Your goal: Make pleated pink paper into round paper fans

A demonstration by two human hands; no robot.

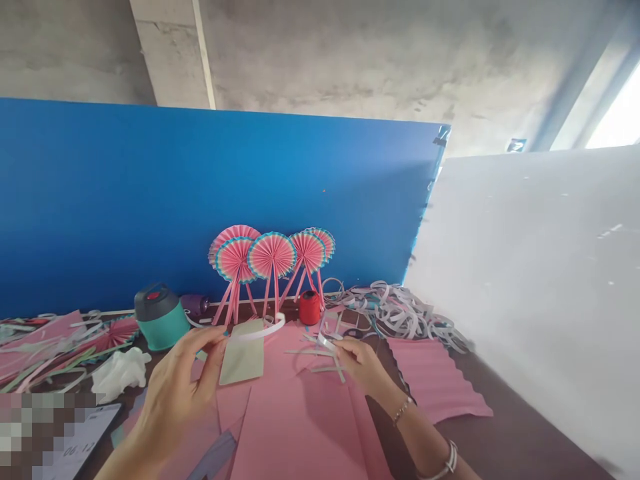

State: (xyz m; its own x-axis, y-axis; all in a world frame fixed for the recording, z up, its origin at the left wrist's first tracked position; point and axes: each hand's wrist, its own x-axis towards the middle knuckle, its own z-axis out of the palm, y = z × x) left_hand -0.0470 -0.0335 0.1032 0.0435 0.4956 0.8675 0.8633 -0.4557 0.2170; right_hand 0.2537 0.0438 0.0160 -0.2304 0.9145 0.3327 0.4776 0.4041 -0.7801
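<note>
Blue board (pixel 150 200) stands behind a brown tabletop (pixel 505 433); pink paper fans on sticks (pixel 270 257) lean against it. We note a large pink paper sheet (pixel 295 427) under both hands, with a pale green card (pixel 243 357) lying on it.

Left hand (pixel 177 387) closed in a pinch, apparently on the end of a white paper strip (pixel 260 330). The strip arcs above the card, its long axis running sideways toward the right hand (pixel 363 365), which pinches short white strips (pixel 325 343).

We judge all strips light, thin and easily bent; best held near their ends.
</note>
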